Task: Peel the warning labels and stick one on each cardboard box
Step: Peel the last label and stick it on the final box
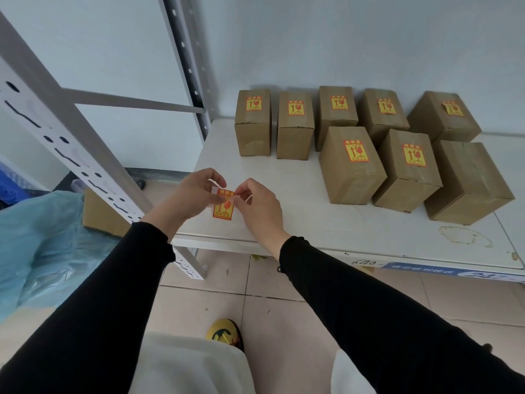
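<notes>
Fingers [220,199] of both my hands pinch the label [223,207] mid-peel; a rushed pull could tear or curl it.

Cardboard boxes [352,163]: matt brown corrugated card, seams sealed w/ glossy clear-brown tape, slightly creased; set along the shelf's back edge and toward its right end. Warning label [223,204]: thin paper, semi-gloss red/yellow print, pinched between left hand [196,191] and right hand [257,204] over the shelf's front-left corner; white backing seen curling at its top. Shelf board [312,223]: smooth matt white laminate, stained near the front-right edge. Rack upright [56,132]: painted metal, pale grey, satin, perforated. Sleeves [369,294]: black knit cloth, matt. Bag [37,240] at left: thin translucent blue plastic, crinkled. Floor [204,300]: beige tile, low sheen, scuffed.
</notes>
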